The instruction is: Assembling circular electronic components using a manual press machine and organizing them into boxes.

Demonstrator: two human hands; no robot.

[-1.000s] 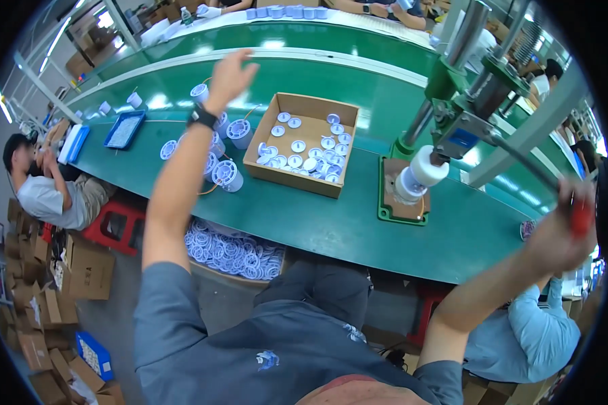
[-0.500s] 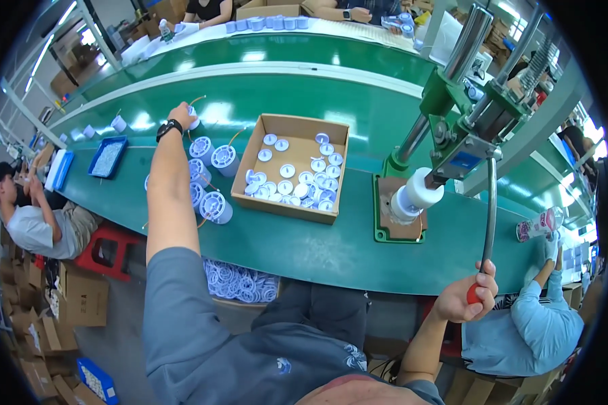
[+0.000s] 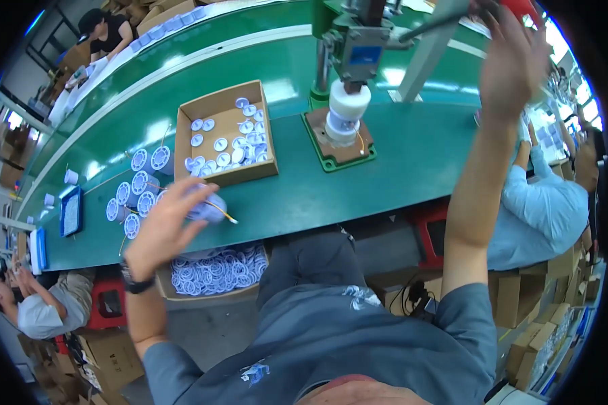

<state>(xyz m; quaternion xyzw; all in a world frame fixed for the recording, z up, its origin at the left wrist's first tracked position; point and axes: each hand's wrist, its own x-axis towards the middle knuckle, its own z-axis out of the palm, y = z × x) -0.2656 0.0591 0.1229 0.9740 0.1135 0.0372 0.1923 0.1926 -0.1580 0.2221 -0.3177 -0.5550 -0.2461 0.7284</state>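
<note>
The left hand (image 3: 169, 226) is over the near side of the green bench (image 3: 300, 202), its thumb and fingers spread apart around the near end of a lavender cylindrical part (image 3: 211, 209). Blur makes it hard to say whether the fingertips touch that part, which lies on its side just below the cardboard box (image 3: 217, 179), with a thin wire (image 3: 228, 216) trailing to the right. More lavender cylinders (image 3: 139, 182) with spoked ends are clustered beyond the left hand, left of the box. Inside the box lie white discs (image 3: 221, 144), heaped thickest along the near and right sides.

The right hand (image 3: 513, 71) is raised at the upper right, its fingers curled around the red grip (image 3: 522, 8) of the press lever (image 3: 436, 27). Under the press (image 3: 361, 57), a white cylindrical block (image 3: 349, 101) sits on another lavender part (image 3: 340, 129) above the green-edged base (image 3: 348, 162). Below the bench edge, a carton (image 3: 209, 295) holds many pale rings (image 3: 219, 271).
</note>
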